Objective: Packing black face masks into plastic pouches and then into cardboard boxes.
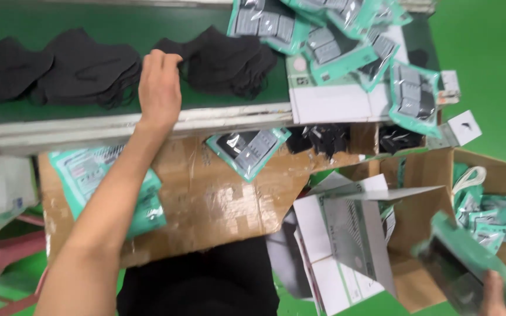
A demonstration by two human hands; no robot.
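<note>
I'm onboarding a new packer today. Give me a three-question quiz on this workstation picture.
1. True or false: the left hand reaches to the black masks on the green belt.
2. What does the right hand hold?
A. scissors
B. a teal packet
C. tape
3. What lies flat beneath the left forearm?

Key: 1 true; 2 B, the teal packet; 3 a flattened cardboard box.

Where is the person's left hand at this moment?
In the head view, the left hand is at upper left, reaching over the green conveyor belt and touching the black masks between two piles.
</note>
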